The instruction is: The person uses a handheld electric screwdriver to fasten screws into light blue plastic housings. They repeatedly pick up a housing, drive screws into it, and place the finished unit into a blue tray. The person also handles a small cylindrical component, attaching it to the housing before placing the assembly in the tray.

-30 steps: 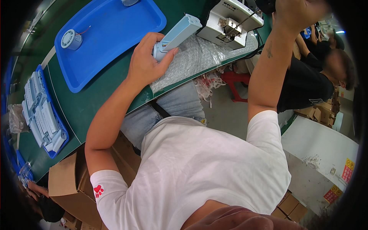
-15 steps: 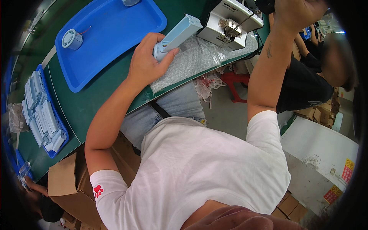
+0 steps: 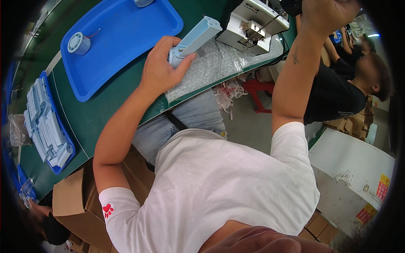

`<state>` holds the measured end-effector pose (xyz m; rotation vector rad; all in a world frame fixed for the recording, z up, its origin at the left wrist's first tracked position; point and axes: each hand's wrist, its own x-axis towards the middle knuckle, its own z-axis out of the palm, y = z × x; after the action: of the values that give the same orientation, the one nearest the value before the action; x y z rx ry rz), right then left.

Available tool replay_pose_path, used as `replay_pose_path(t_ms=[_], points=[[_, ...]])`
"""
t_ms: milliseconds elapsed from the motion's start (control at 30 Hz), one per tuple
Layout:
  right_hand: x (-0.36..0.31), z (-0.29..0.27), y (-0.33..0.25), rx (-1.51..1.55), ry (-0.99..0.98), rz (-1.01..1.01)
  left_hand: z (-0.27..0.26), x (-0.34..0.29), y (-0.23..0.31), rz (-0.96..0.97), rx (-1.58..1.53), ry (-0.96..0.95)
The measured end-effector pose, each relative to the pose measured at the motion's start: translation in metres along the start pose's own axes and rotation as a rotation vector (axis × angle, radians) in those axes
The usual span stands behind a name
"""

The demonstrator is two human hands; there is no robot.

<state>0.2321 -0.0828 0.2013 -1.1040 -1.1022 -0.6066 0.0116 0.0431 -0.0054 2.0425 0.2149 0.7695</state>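
One co-worker's head has turned, while beside the silver machine and over bubble wrap a pale-blue case tilts up, its lower end clasped by the half-curled left hand, probably for steadiness; whether the raised right hand grips anything, I cannot tell.

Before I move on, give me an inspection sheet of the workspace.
Surface: green table, partly covered by clear plastic sheet.
Job's things: pale-blue housing, held; white machine; round part in large blue tray; pale-blue parts piled in small tray.
Clutter: tangled scraps below table edge.
Hands: left hand grips housing; right hand near black tool, its hold unclear.
Cables: red wire on round part; black cable beside machine.
Surroundings: cartons, red stool, co-worker in black.
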Motion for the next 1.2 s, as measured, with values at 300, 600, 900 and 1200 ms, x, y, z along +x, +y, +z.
replay_pose_path(t_ms=[300, 600, 900, 1200], points=[[0.0024, -0.0011, 0.0011, -0.061, 0.009, 0.021, -0.0001, -0.0001, 0.0004, -0.006, 0.003, 0.0], [0.0011, 0.0008, 0.0006, -0.133, 0.018, -0.036, -0.0005, -0.0001, 0.0006, -0.006, -0.004, -0.004], [0.0012, 0.0004, 0.0018, -0.081, 0.004, 0.026, -0.0006, -0.0005, 0.0008, -0.02, -0.012, -0.002], [0.0, -0.0016, 0.0027, -0.073, -0.018, -0.063, -0.0008, -0.0001, 0.0014, -0.015, -0.012, -0.007]])
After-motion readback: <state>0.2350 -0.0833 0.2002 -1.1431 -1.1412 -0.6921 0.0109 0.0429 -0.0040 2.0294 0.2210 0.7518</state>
